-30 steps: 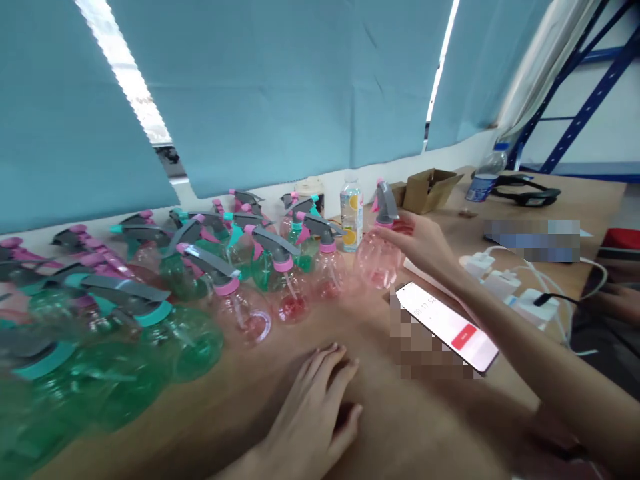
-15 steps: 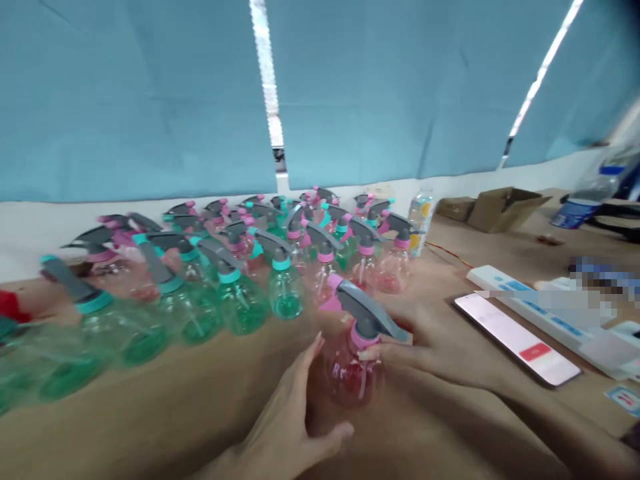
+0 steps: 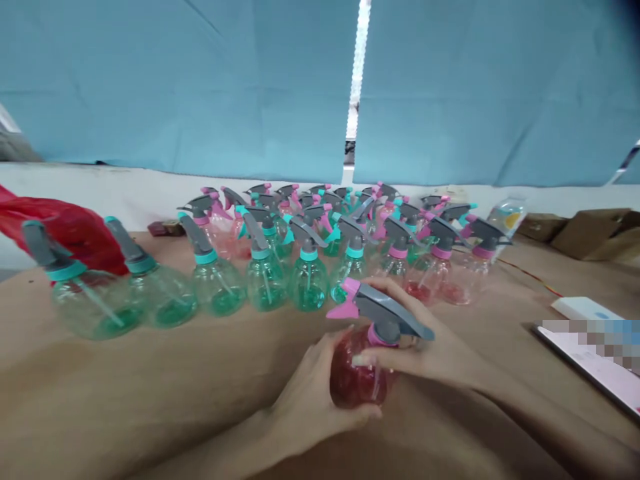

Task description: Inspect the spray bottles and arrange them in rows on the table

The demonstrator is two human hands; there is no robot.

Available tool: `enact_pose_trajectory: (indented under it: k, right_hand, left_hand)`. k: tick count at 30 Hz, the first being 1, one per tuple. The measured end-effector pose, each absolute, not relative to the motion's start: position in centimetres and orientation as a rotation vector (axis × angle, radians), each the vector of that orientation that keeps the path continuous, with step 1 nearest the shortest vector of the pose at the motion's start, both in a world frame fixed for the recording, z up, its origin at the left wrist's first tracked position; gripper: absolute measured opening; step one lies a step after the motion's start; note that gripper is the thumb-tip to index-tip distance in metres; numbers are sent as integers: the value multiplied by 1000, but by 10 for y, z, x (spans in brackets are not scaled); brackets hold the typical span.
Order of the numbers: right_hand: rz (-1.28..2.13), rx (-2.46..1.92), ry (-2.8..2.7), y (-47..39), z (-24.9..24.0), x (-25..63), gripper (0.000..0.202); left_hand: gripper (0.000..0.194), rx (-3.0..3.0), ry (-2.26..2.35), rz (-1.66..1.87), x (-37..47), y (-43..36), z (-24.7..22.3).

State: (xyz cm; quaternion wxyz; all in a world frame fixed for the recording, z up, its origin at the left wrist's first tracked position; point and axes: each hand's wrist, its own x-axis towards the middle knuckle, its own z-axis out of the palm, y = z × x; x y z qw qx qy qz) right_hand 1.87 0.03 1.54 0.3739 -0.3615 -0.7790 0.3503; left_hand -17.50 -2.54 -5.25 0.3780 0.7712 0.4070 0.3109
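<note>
A pink-tinted spray bottle (image 3: 357, 373) with a grey and pink trigger head stands slightly tilted between my hands. My left hand (image 3: 315, 393) wraps round the lower body from the left, thumb across the near side. On the right, my right hand (image 3: 420, 340) grips the bottle near its pink collar, its thumb in front and the other fingers partly hidden behind the trigger head. Just beyond is a front row of spray bottles, among them a green one (image 3: 309, 283) with a turquoise collar and a pink one (image 3: 463, 280).
Several more green and pink spray bottles crowd behind the front row. A red plastic bag (image 3: 75, 223) lies at the left. At the right are a phone (image 3: 590, 360), a white power strip (image 3: 583, 308), a cardboard box (image 3: 593, 233) and a clear labelled bottle (image 3: 507, 217).
My left hand has closed round the pink bottle's body; before, it was open beside it. My right hand keeps its grip. The view has turned left, showing the red bag.
</note>
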Motion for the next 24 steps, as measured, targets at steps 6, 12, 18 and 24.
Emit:
enact_pose_trajectory:
  k: [6, 12, 18, 24]
  right_hand:
    - [858, -943, -1899, 2, 4, 7, 20]
    - [765, -1140, -1804, 3, -4, 7, 11]
    - [816, -1130, -1801, 7, 0, 8, 25]
    - [845, -1124, -1790, 7, 1, 5, 17]
  left_hand:
    - [88, 2089, 1118, 749, -176, -30, -54]
    - [83, 2278, 1200, 612, -196, -32, -65]
    - [75, 2342, 1242, 543, -204, -29, -65]
    - [69, 2470, 1275, 433, -202, -31, -67]
